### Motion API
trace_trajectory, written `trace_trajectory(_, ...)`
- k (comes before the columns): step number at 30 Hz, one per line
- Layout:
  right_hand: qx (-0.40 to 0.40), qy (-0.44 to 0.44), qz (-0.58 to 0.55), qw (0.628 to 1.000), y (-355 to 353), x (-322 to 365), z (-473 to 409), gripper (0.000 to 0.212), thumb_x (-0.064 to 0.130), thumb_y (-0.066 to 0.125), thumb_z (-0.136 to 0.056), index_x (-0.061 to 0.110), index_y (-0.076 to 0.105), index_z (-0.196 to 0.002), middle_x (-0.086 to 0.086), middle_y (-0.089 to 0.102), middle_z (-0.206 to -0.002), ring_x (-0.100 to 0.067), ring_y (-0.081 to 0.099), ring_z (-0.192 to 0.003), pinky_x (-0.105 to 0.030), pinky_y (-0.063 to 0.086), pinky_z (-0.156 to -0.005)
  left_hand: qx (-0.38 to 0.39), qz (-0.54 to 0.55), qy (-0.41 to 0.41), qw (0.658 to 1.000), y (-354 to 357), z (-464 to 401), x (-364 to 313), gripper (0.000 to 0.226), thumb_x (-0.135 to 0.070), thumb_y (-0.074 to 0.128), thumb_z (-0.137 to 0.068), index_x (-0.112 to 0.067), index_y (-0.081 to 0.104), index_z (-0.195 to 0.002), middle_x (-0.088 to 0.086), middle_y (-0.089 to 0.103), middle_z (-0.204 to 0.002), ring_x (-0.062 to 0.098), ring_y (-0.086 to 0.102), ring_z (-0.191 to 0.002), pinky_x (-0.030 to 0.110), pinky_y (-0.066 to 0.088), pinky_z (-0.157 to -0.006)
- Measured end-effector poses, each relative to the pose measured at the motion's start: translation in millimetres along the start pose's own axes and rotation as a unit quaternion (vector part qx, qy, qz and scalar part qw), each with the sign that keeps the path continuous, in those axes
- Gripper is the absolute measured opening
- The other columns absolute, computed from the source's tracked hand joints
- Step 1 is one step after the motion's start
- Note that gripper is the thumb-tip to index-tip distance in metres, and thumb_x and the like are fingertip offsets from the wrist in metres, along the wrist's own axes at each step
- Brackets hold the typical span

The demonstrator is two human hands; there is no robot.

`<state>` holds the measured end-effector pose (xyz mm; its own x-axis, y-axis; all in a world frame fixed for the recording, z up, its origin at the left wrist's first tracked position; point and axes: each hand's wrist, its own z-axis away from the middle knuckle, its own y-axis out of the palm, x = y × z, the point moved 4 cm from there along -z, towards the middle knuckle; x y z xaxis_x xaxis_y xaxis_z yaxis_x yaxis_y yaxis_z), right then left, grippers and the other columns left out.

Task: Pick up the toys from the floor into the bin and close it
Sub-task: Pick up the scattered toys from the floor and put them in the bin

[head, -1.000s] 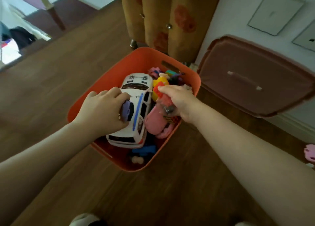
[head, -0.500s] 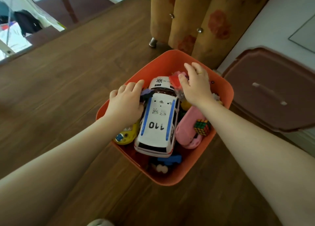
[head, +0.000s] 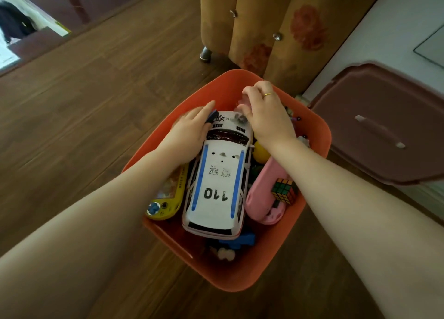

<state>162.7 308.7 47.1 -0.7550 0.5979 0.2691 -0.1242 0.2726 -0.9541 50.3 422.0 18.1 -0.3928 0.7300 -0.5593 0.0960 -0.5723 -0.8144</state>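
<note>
Because the orange bin (head: 283, 268) is nearly full, you have both hands deep at its far end, tucking small pieces in around the white police car (head: 217, 181) that lies lengthwise across the heap. At the left, a yellow handheld game (head: 167, 198) leans against the wall. Your left hand (head: 189, 131) reaches in with fingers almost straight, pressing a small blue toy (head: 212, 115) beside the car's front. Your right hand (head: 266, 116) arches over, fingertips curled on a pink piece (head: 243, 102); how firmly, I cannot tell. A pink toy (head: 263, 198) and puzzle cube (head: 284, 190) fill the right side. Farther right, the brown lid (head: 384, 126) leans off the bin, presumably waiting until everything sits low enough.
</note>
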Motion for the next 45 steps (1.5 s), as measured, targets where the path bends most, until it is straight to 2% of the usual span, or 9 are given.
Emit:
trace_trajectory(4,0.124,0.100,0.067,0.985,24,-24,-7,0.053,0.033,0.033,-0.101,0.018,0.018,-0.149,-0.009,0.025,-0.153,-0.029,0.022,-0.140,-0.047,0.030,-0.108,0.086,0.024,-0.016,0.996,7,3,6,0.060,-0.044,0.026,-0.099,-0.035,-0.008,-0.148,-0.004,0.001,-0.159,0.013,-0.002,-0.145,0.035,0.002,-0.118)
trace_trajectory(6,0.154,0.148,0.123,0.969,31,-28,-8,0.048,0.037,0.028,-0.101,0.020,0.029,-0.145,-0.008,0.023,-0.155,-0.029,0.018,-0.141,-0.048,0.020,-0.111,0.098,-0.029,-0.013,0.995,7,0,1,0.062,-0.052,0.023,-0.097,-0.036,-0.008,-0.147,-0.008,-0.007,-0.158,0.012,-0.011,-0.144,0.037,-0.005,-0.117)
trace_trajectory(10,0.098,0.121,0.114,0.981,31,-17,-4,0.043,0.034,0.034,-0.100,0.015,0.037,-0.139,-0.010,0.038,-0.146,-0.030,0.028,-0.137,-0.045,0.023,-0.112,0.079,-0.175,0.041,0.981,15,0,-26,0.058,-0.051,0.020,-0.097,-0.032,0.004,-0.149,-0.005,-0.011,-0.158,0.018,-0.014,-0.144,0.040,-0.013,-0.113)
trace_trajectory(16,0.081,0.044,0.007,0.996,5,-27,27,0.040,0.025,0.034,-0.100,0.014,0.044,-0.137,-0.008,0.031,-0.152,-0.023,0.017,-0.144,-0.041,0.005,-0.118,0.011,-0.132,0.043,0.990,15,8,-52,0.055,-0.045,0.016,-0.099,-0.028,0.005,-0.150,-0.005,0.004,-0.158,0.018,-0.011,-0.145,0.038,-0.013,-0.113)
trace_trajectory(25,-0.030,0.130,-0.020,0.991,-75,-144,125,0.026,0.013,0.043,-0.096,0.012,0.062,-0.114,-0.008,0.047,-0.139,-0.023,0.036,-0.134,-0.036,0.024,-0.112,0.049,-0.093,0.255,0.961,68,19,-201,0.041,-0.026,0.043,-0.095,-0.023,0.045,-0.136,-0.004,0.029,-0.151,0.017,0.003,-0.145,0.036,0.002,-0.115)
trace_trajectory(35,0.062,0.400,-0.056,0.913,-93,-367,333,0.024,0.011,0.049,-0.089,0.009,0.066,-0.107,-0.014,0.057,-0.122,-0.031,0.051,-0.115,-0.033,0.036,-0.098,0.209,-0.157,0.312,0.913,245,26,-361,0.043,-0.024,0.042,-0.095,-0.021,0.040,-0.138,-0.001,0.035,-0.147,0.019,0.013,-0.143,0.038,0.016,-0.115)
trace_trajectory(38,0.062,0.480,-0.063,0.873,-89,-414,390,0.027,0.014,0.050,-0.089,0.008,0.064,-0.111,-0.019,0.055,-0.123,-0.037,0.051,-0.114,-0.037,0.041,-0.095,0.287,-0.175,0.278,0.900,293,26,-385,0.056,-0.022,0.043,-0.094,-0.024,0.023,-0.146,0.002,0.027,-0.151,0.023,0.033,-0.134,0.040,0.036,-0.107)
trace_trajectory(42,0.053,0.575,-0.079,0.813,-76,-488,462,0.043,0.019,0.045,-0.095,0.004,0.043,-0.136,-0.023,0.040,-0.142,-0.039,0.039,-0.129,-0.040,0.033,-0.105,0.347,-0.195,0.258,0.880,366,23,-434,0.073,-0.018,0.045,-0.094,-0.036,-0.001,-0.148,-0.004,0.012,-0.156,0.014,0.053,-0.086,0.023,0.047,-0.061)
trace_trajectory(45,0.058,0.589,-0.084,0.802,-62,-520,479,0.053,0.021,0.037,-0.099,0.010,0.021,-0.148,-0.019,0.016,-0.156,-0.037,0.023,-0.140,-0.042,0.024,-0.112,0.338,-0.244,0.284,0.863,402,12,-460,0.075,-0.014,0.044,-0.093,-0.038,-0.002,-0.148,-0.004,0.005,-0.157,0.020,0.053,-0.107,0.027,0.051,-0.074)
